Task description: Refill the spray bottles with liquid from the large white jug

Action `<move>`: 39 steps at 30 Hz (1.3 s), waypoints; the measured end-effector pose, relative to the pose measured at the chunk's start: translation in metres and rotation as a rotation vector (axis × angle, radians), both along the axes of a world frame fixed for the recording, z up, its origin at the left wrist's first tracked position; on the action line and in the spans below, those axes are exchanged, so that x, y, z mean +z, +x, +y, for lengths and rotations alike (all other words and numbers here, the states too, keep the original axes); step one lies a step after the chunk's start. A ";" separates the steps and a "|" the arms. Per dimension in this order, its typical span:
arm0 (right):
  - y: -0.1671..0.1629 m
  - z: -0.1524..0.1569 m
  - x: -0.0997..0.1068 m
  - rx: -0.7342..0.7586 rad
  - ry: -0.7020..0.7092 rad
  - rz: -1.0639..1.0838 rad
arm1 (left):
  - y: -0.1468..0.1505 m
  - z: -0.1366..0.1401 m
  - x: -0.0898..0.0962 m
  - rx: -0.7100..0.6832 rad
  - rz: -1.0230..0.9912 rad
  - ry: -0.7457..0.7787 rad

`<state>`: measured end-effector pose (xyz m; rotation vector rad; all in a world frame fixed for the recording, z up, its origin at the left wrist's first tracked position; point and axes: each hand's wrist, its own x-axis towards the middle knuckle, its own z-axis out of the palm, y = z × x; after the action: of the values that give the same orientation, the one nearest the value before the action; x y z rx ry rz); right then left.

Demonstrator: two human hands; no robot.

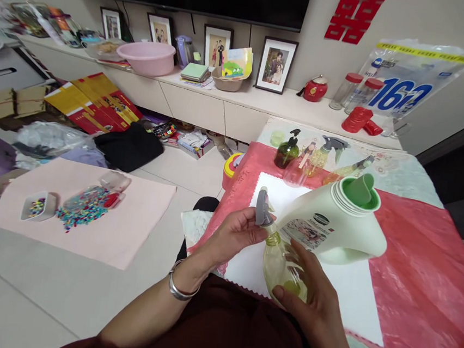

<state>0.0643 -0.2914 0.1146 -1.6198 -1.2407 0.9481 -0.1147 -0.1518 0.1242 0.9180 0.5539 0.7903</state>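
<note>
My left hand (243, 232) pinches a grey spray nozzle (263, 209) just at the neck of a clear yellowish bottle (284, 266). Whether the nozzle is seated on the neck or held slightly off it, I cannot tell. Around the body of that bottle my right hand (317, 291) is closed, tilting it toward the left. Behind them a large pale green detergent jug (333, 227) stands upright with its cap off, showing a green spout (359, 192) in its mouth. Both bottle and jug are over a white sheet (355, 295).
Beyond the jug are a dark green pump bottle (287, 153), a grey-headed spray bottle (320, 159) and another sprayer lying down (349, 170). Red plastic (424, 258) covers the table. Left on the floor, a pink sheet (128, 224) bears scattered colourful beads (85, 207) and a white dish (34, 208).
</note>
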 end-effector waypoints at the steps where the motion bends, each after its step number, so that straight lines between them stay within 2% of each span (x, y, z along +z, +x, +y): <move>1: -0.001 0.000 0.000 0.007 -0.016 0.042 | 0.000 0.000 -0.001 -0.011 0.006 -0.004; 9: -0.012 0.002 0.015 -0.080 -0.133 0.433 | 0.000 0.000 0.003 -0.076 -0.035 -0.048; 15: -0.005 0.004 -0.006 -0.013 -0.059 0.600 | 0.004 -0.005 0.009 -0.094 -0.089 -0.107; 18: -0.004 0.006 -0.009 -0.018 -0.065 0.622 | 0.006 -0.008 0.009 -0.096 -0.082 -0.115; 25: -0.016 0.010 0.004 -0.072 -0.047 0.651 | 0.013 -0.014 0.007 0.021 -0.001 -0.109; 31: -0.017 0.007 -0.008 -0.053 -0.043 0.723 | 0.013 -0.013 0.007 0.058 -0.036 -0.144; 35: -0.020 0.005 -0.011 -0.082 -0.043 0.728 | 0.011 -0.014 0.011 0.061 -0.057 -0.099; 39: -0.027 0.007 -0.004 -0.074 0.006 0.745 | 0.012 -0.023 0.015 0.105 -0.057 -0.016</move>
<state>0.0372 -0.2840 0.1105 -1.1204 -0.6585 1.3300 -0.1025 -0.1745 0.1393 0.8548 0.5614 0.9032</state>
